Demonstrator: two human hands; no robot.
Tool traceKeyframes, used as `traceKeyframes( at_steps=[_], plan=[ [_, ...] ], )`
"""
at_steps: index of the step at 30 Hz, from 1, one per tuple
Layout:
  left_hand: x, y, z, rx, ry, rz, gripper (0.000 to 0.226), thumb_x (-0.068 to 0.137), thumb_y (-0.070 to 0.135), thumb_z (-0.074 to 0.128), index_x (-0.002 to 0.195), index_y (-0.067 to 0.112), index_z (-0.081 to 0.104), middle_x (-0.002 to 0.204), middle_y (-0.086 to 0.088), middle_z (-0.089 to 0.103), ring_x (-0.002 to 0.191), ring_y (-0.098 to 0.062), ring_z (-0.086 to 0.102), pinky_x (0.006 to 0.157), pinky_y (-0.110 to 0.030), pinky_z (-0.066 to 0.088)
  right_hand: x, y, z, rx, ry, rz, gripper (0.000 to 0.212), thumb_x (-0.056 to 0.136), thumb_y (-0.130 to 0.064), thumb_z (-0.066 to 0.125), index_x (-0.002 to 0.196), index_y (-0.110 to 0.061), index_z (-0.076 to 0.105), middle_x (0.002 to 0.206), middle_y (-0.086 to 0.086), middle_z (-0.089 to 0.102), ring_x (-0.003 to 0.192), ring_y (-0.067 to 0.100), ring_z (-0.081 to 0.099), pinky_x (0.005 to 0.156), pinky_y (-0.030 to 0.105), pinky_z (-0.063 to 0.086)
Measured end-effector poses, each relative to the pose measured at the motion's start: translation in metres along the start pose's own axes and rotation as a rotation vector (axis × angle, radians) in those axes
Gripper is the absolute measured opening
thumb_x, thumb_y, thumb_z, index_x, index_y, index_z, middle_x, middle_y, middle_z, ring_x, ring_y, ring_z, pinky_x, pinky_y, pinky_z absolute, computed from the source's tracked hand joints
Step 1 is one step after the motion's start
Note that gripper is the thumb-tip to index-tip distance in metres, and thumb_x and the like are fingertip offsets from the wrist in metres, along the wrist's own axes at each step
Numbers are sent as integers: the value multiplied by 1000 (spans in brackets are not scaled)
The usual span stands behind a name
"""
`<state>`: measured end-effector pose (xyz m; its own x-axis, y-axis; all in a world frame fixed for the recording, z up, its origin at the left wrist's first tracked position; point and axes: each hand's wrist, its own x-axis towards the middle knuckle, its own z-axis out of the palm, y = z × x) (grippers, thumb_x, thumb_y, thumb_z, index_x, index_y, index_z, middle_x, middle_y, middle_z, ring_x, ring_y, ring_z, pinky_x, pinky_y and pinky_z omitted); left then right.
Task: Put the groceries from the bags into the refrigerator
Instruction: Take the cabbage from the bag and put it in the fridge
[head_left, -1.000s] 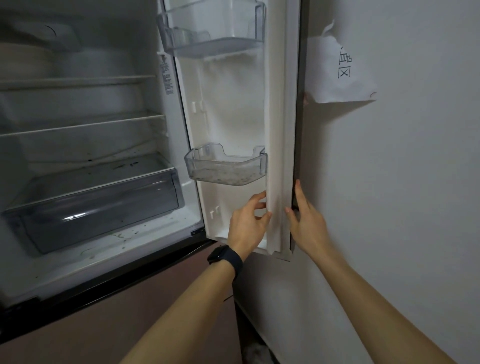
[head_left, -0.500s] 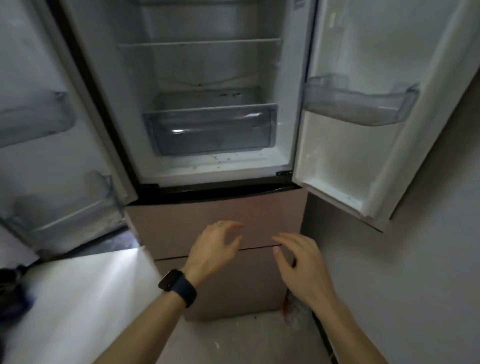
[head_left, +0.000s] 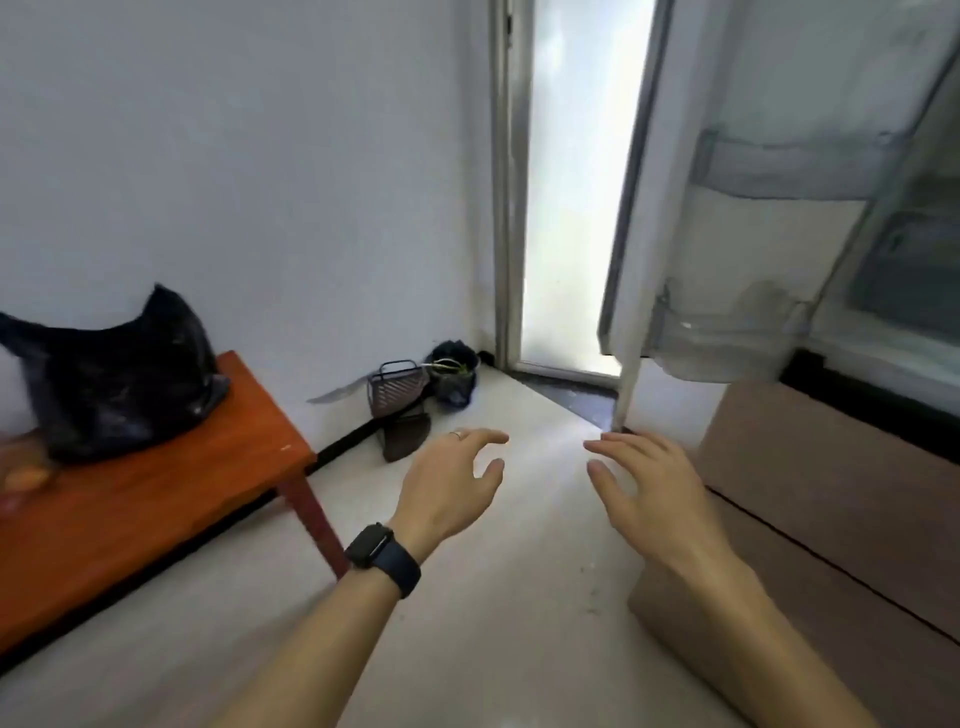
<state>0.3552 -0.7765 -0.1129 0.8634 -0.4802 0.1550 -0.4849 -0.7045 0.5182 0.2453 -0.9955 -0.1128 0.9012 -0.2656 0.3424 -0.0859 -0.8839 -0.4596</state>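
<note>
A black plastic grocery bag (head_left: 119, 384) sits on a red-brown wooden table (head_left: 156, 499) at the left. An orange-coloured item (head_left: 26, 479) lies blurred at the table's left edge. The refrigerator stands at the right with its left door (head_left: 727, 208) swung open, clear door bins (head_left: 727, 332) showing. My left hand (head_left: 452, 483), with a dark watch on the wrist, and my right hand (head_left: 649, 483) hover over the floor in the middle, fingers spread, holding nothing.
The refrigerator's brown lower drawers (head_left: 831, 509) fill the lower right. In the far corner are a wire basket (head_left: 397, 395), a dark pot with a plant (head_left: 452, 374) and a dark dustpan-like object (head_left: 408, 436). A bright doorway (head_left: 571, 182) lies beyond.
My view has swung left from the refrigerator interior to the table and bag. Both hands came off the right door's edge and now hang open over the floor.
</note>
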Motion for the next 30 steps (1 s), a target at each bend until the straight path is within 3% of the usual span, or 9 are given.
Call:
traceKeyframes(
  at_steps=[4, 8, 13, 21, 30],
  plan=[
    [-71, -104, -78, 37, 113, -184, 35, 96, 38, 54, 130, 39, 59, 134, 13, 59, 126, -10, 52, 104, -32, 45, 8, -117, 58, 48, -126, -133, 32, 99, -45, 52, 128, -39, 65, 133, -20, 61, 139, 16, 38, 112, 33, 32],
    [-155, -195, -152, 58, 221, -349, 32, 96, 34, 56, 128, 37, 61, 131, 13, 61, 119, -10, 55, 100, -32, 48, -5, -242, 117, 106, -198, -295, 32, 99, -44, 53, 128, -36, 66, 131, -17, 63, 137, 15, 38, 111, 31, 34],
    [-251, -282, -227, 56, 322, -522, 32, 98, 37, 55, 130, 37, 60, 137, 11, 57, 125, -12, 52, 100, -29, 45, -38, -369, 178, 179, -308, -457, 33, 98, -43, 54, 128, -34, 65, 131, -15, 63, 136, 18, 42, 112, 33, 34],
    [-343, -388, -293, 12, 435, -699, 33, 98, 36, 57, 131, 36, 59, 139, 9, 56, 126, -9, 52, 100, -27, 44, -61, -503, 259, 187, -539, -571, 42, 100, -50, 46, 139, -37, 54, 141, -17, 55, 144, 14, 31, 114, 35, 31],
    [-370, -536, -352, -10, 514, -847, 32, 98, 34, 58, 131, 34, 59, 134, 6, 58, 123, -12, 54, 99, -30, 47, -28, -630, 382, 234, -676, -645, 46, 100, -49, 48, 145, -38, 47, 146, -15, 49, 140, 13, 37, 112, 31, 33]
  ],
)
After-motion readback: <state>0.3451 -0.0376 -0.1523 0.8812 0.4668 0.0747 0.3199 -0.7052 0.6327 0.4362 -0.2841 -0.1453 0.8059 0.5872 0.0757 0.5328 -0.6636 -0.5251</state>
